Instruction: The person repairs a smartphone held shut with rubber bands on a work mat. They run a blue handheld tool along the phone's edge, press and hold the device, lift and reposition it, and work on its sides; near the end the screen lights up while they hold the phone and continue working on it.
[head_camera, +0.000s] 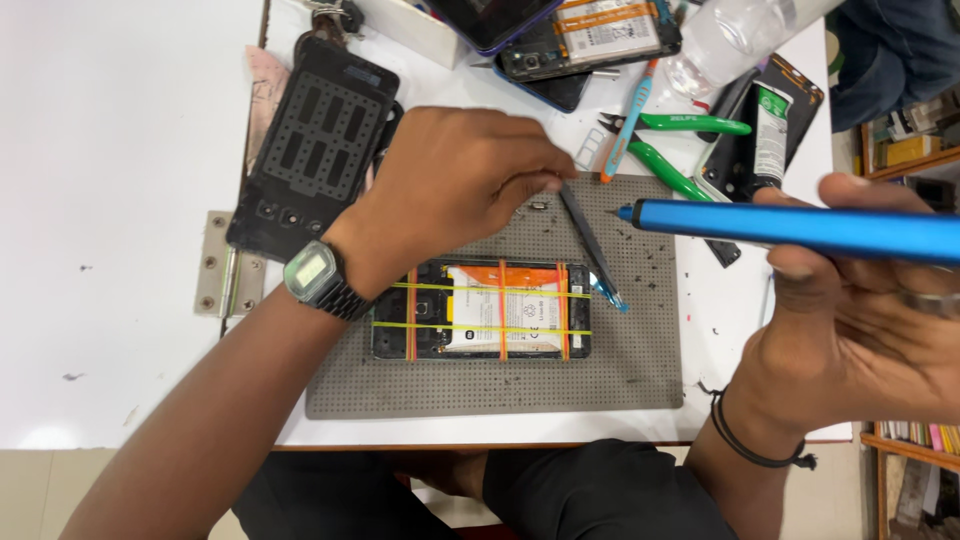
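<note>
Your left hand (455, 190) pinches black tweezers (590, 245) over the grey mat (640, 360). Your right hand (860, 320) grips a blue screwdriver (790, 225), tip pointing left, raised above the mat. An opened phone (480, 310) bound with rubber bands lies on the mat just below the left hand.

Matt blue metal screwdriver (800, 228), perforated mat (640, 350)

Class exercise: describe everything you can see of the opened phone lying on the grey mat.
The opened phone lies flat, lengthwise, back cover off, on the grey perforated mat. Its dark frame surrounds a white battery with an orange strip on top. Orange and yellow rubber bands cross it both ways. The left hand hovers just above its upper edge; contact is unclear.
</note>
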